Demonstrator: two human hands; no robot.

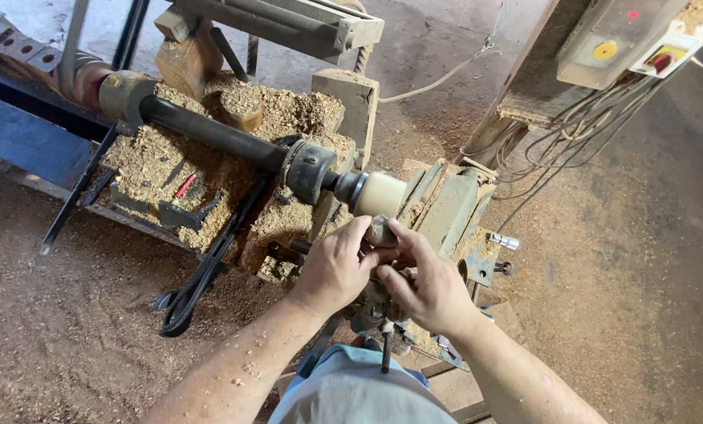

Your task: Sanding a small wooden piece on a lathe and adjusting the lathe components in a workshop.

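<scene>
The floor (650, 259) is bare and brown, strewn all over with sawdust and wood shavings, thicker in heaps about the machine frame and thinner toward the right. At the upper right a slanted wooden post (524, 86) carries a pale switch box (614, 35) with coloured buttons, and a bundle of loose grey cables (571, 129) hangs from it down toward the floor. Along the upper left runs a dark blue metal rail (21, 137), and even daylight falls across everything.

Left hand (335, 267) and right hand (428, 284) pressed close together, fingers curled and pinching, forearms bare, flecked with dust, reaching forward from below
</scene>
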